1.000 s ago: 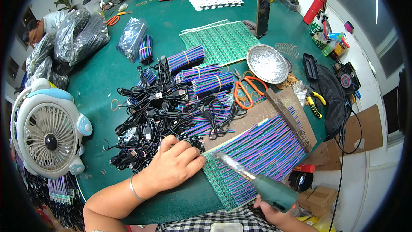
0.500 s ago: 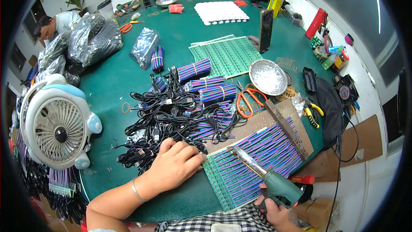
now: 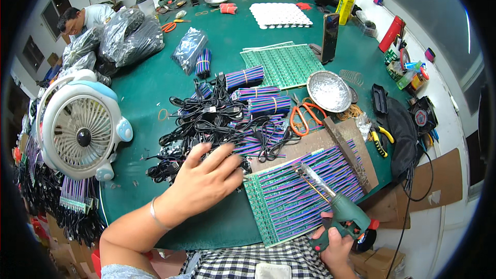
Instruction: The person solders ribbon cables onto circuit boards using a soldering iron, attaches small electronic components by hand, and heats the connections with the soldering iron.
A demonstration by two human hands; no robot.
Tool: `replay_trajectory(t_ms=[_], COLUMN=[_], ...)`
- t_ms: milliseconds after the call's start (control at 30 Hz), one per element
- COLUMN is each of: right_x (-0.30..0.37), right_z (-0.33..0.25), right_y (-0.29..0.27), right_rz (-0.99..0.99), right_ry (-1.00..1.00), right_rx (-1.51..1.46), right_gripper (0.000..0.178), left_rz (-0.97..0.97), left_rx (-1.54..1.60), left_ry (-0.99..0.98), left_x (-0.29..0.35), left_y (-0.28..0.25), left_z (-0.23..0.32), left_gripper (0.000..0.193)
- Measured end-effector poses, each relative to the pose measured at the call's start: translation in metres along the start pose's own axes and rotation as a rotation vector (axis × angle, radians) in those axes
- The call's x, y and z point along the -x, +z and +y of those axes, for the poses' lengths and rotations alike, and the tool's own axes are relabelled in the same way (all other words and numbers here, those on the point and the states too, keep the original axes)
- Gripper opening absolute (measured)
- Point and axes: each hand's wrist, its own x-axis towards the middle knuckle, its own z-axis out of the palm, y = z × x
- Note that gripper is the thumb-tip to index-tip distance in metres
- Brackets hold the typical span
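A green soldering gun (image 3: pixel 345 212) is gripped in my right hand (image 3: pixel 335 248) at the lower right. Its metal tip points up and left over a green circuit board panel (image 3: pixel 257 212), apart from the board as far as I can tell. Rows of purple, blue and black ribbon wires (image 3: pixel 305 191) run across that panel. My left hand (image 3: pixel 209 183) hovers at the panel's left edge with its fingers apart, their tips smeared by motion. Just beyond it lies a tangled heap of black cables (image 3: pixel 206 119) with small plugs. I see nothing held in that hand.
A metal bar (image 3: pixel 351 157) lies across the wires' far ends. Orange-handled scissors (image 3: pixel 306 119), a metal bowl (image 3: pixel 329 91) of whitish bits and bundled wires (image 3: pixel 269 105) lie beyond. A fan (image 3: pixel 82 134) stands at left, pliers (image 3: pixel 381 140) at right. Two other people sit around the table.
My left hand has lifted off the panel's left edge and its fingers have spread. The soldering gun's tip has shifted slightly right and up from the wires. The whole view has shifted a little.
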Motion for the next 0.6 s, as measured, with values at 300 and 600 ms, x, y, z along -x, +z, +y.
replay_trajectory(t_ms=[300,600], right_x=[0.002,-0.005], right_z=[0.000,-0.001], right_y=[0.009,0.022], right_rz=[-0.068,-0.110], right_ry=[-0.071,-0.037], right_rx=[-0.057,-0.068], right_gripper=[0.053,0.052], left_rz=[0.243,-0.045], left_rx=[0.127,0.431], left_ry=[-0.339,-0.342], left_x=[-0.024,0.063], left_y=[0.006,-0.001], left_z=[-0.054,-0.015], left_gripper=[0.042,0.020])
